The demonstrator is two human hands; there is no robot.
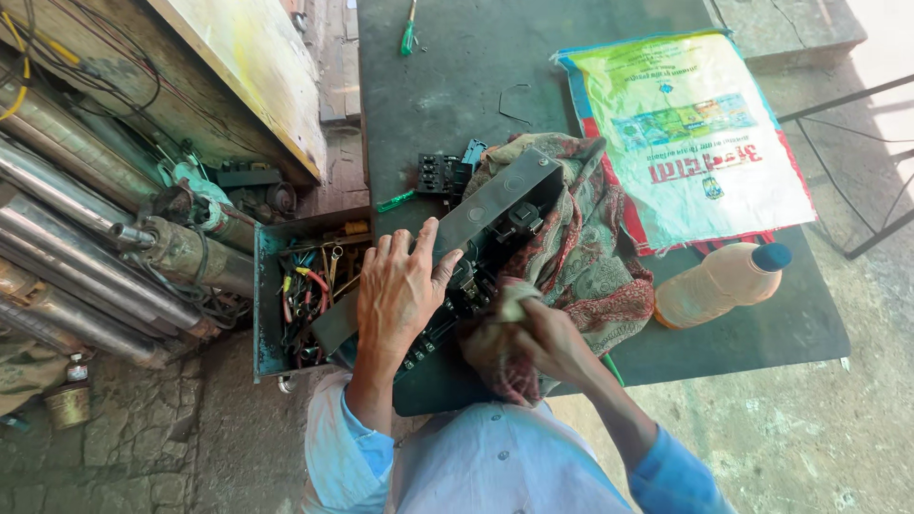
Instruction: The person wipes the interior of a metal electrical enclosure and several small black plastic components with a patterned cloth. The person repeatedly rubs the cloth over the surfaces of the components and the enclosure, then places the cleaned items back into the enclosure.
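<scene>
A dark metal electrical box (495, 205) lies tilted on the dark table (447, 76), its open side showing black components and wiring. My left hand (400, 286) presses flat on the box's outer wall, fingers spread over its edge. My right hand (538, 338) grips a bunched patterned cloth (590, 252) and holds it against the inside of the box. The rest of the cloth is spread under and behind the box.
A metal tool tray (271, 305) with pliers and screwdrivers stands left of the table. Metal pipes (86, 247) lie further left. On the table: a printed woven sack (690, 133), a plastic bottle (724, 281) on its side, a black terminal block (443, 174), green screwdrivers (407, 33).
</scene>
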